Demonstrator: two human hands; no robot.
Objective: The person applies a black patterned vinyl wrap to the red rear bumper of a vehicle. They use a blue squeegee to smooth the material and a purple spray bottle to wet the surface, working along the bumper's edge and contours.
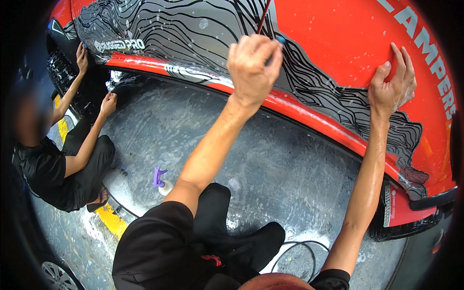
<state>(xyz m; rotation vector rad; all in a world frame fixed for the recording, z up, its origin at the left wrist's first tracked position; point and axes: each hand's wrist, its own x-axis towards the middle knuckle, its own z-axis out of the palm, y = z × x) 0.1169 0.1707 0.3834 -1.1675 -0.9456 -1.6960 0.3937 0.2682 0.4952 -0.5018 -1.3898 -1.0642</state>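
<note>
My left hand is closed in front of the car door, near the dark door seam. A small blue piece shows at its fingertips; the rest of what it may hold is hidden. My right hand lies against the red door panel with its fingers spread and holds nothing. Between and below the hands runs a grey film with black wavy lines, laid along the lower side of the red car. Water drops dot the panels.
A co-worker in black squats at the left, one hand at the car's side by a wheel. A purple-topped spray bottle stands on the wet grey floor. A black hose curls near my legs; a red mud flap hangs right.
</note>
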